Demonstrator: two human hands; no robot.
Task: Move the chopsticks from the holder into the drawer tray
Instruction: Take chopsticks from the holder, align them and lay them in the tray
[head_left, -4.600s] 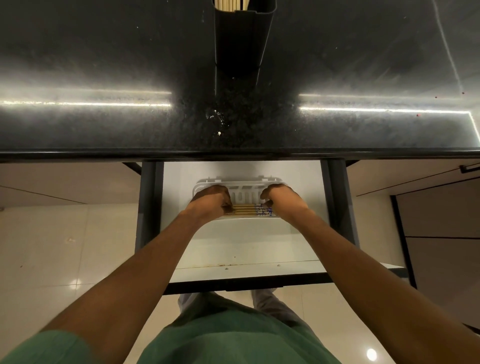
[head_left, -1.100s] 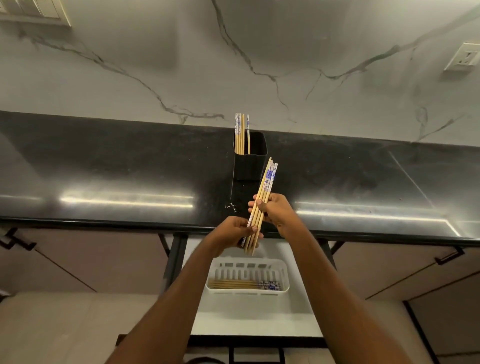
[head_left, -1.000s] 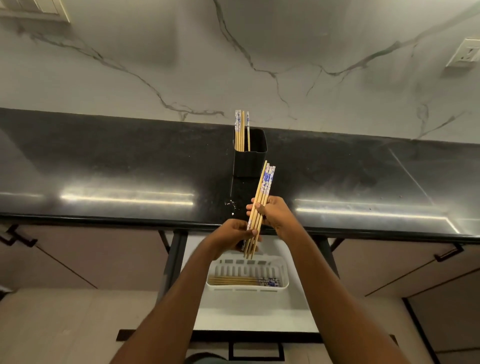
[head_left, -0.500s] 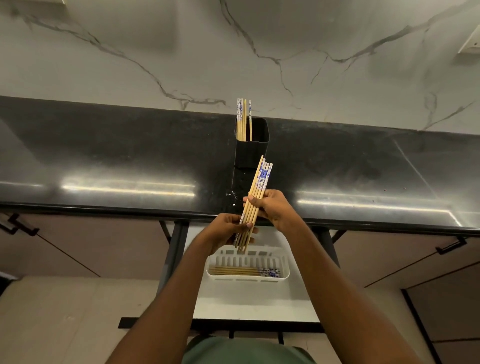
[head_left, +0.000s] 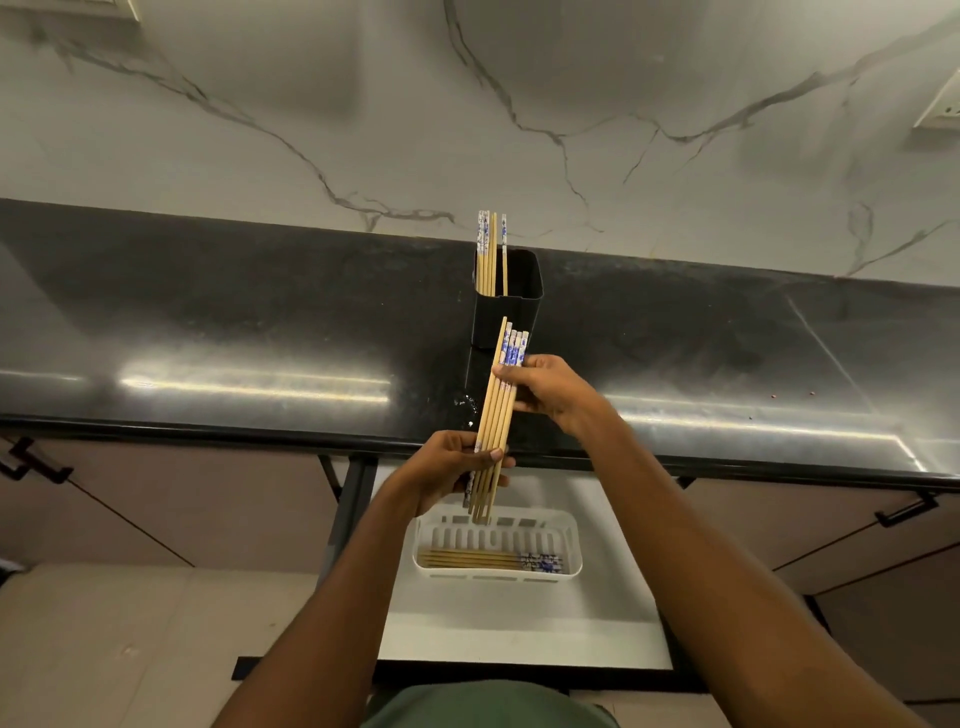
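A bundle of wooden chopsticks with blue-and-white ends (head_left: 497, 415) is held almost upright over the counter's front edge. My left hand (head_left: 451, 470) grips its lower part and my right hand (head_left: 549, 391) grips its upper part. Behind it the black holder (head_left: 508, 306) stands on the counter with several chopsticks (head_left: 490, 254) upright in its left side. Below, the white slotted tray (head_left: 497, 576) sits in the open drawer (head_left: 519, 629), with several chopsticks (head_left: 488, 560) lying flat across it.
The glossy black counter (head_left: 208, 343) runs the full width under a marbled white wall. Closed cabinet doors with dark handles (head_left: 906, 512) flank the drawer. A wall socket (head_left: 943, 104) is at the upper right. The drawer's front edge is close to my body.
Earlier both hands were down at the tray in the drawer. Over the last second the bundle held in both hands has stood a little more upright and sunk slightly towards the tray.
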